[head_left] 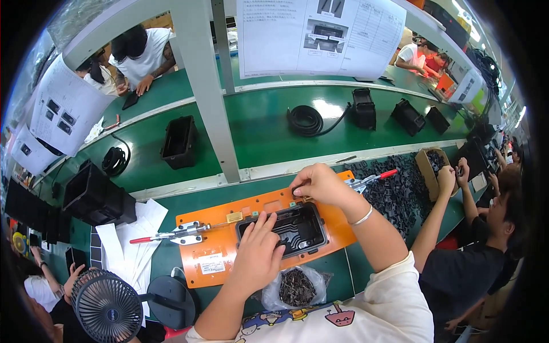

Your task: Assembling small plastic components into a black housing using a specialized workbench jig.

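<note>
A black plastic box [311,228] lies open side up on an orange fixture plate [197,234]. My left hand [258,251] rests with its fingers apart over the box's left end and rim. At the far rim, my right hand [321,184] has thumb and fingers pinched together; what sits between them is too small and dark to name. Two toggle clamps with red handles are mounted on the plate, the left clamp [186,230] and the right clamp [369,181]. A clear plastic bag [280,297] of small dark metal parts stands just in front of the plate.
Many small black parts [389,200] lie heaped on the right, beside a cardboard box [426,171]. A co-worker [480,257] works close by on my right. White papers [128,240], stacked black boxes [97,194] and a fan [108,306] are to the left. A post [209,86] rises behind the plate.
</note>
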Tool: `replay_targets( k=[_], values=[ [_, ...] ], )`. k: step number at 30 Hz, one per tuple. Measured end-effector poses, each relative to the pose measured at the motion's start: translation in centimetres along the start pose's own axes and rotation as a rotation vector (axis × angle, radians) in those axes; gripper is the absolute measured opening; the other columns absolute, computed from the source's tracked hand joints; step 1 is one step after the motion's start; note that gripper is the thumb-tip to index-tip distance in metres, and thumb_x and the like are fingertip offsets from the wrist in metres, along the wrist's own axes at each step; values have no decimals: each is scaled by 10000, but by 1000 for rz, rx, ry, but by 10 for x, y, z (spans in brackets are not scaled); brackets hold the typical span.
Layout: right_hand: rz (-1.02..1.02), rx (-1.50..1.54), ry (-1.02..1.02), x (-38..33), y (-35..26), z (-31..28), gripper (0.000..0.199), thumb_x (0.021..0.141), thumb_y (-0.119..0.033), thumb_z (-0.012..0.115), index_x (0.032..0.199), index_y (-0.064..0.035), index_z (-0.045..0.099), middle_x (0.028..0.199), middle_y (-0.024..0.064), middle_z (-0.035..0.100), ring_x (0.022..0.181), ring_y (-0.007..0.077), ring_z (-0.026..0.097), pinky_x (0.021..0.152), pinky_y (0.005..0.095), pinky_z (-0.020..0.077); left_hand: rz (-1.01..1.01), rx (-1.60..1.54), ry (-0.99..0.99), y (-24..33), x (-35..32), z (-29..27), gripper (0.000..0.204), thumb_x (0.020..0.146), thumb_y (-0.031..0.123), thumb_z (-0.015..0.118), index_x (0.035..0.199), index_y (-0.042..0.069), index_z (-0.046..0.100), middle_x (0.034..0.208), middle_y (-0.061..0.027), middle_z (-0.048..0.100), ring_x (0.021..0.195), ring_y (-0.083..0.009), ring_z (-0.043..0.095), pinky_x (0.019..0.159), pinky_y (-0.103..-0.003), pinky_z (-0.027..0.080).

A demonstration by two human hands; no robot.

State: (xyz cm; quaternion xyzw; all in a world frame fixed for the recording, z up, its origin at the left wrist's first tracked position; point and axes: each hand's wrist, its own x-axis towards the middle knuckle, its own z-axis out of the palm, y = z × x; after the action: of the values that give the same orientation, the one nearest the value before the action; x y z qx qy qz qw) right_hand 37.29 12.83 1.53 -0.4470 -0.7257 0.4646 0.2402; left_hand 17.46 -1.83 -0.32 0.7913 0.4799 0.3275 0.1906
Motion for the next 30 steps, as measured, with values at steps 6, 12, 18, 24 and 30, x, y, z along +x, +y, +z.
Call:
replay_targets(
  k=[6,12,18,24,30],
  values=[
    [-30,-204,-1,-3,4,4,134,727,10,744,850,30,697,757,102,666,718,171,640,658,280,505,0,11,7,2,1,0,130,841,100,589,886,10,506,1357,-261,464,1314,-437,376,1054,-529,299],
    [-8,-211,-9,0,3,3,160,697,-11,774,822,41,689,767,96,623,699,178,629,656,281,503,-6,3,7,1,0,0,137,843,96,588,911,9,507,1350,-259,473,1314,-438,375,1057,-525,297],
    [-162,-381,90,-13,3,13,260,687,-11,768,920,25,658,804,93,585,781,208,607,680,305,492,5,-9,32,0,-2,1,148,829,90,606,914,11,514,1329,-251,493,1299,-451,387,1056,-514,304],
    [-464,-361,399,-43,-10,37,234,716,-84,771,879,-30,612,783,70,549,764,177,583,633,284,471,-68,-478,194,-9,-9,-3,146,839,91,640,914,12,542,1260,-215,546,1231,-377,490,997,-426,388],
    [-105,668,-113,-73,-27,95,266,840,-53,700,1056,-13,551,958,45,634,830,104,637,678,221,502,-81,-855,398,-22,-16,14,84,883,31,588,904,7,510,1193,-180,570,1076,-245,552,914,-352,437]
  ],
)
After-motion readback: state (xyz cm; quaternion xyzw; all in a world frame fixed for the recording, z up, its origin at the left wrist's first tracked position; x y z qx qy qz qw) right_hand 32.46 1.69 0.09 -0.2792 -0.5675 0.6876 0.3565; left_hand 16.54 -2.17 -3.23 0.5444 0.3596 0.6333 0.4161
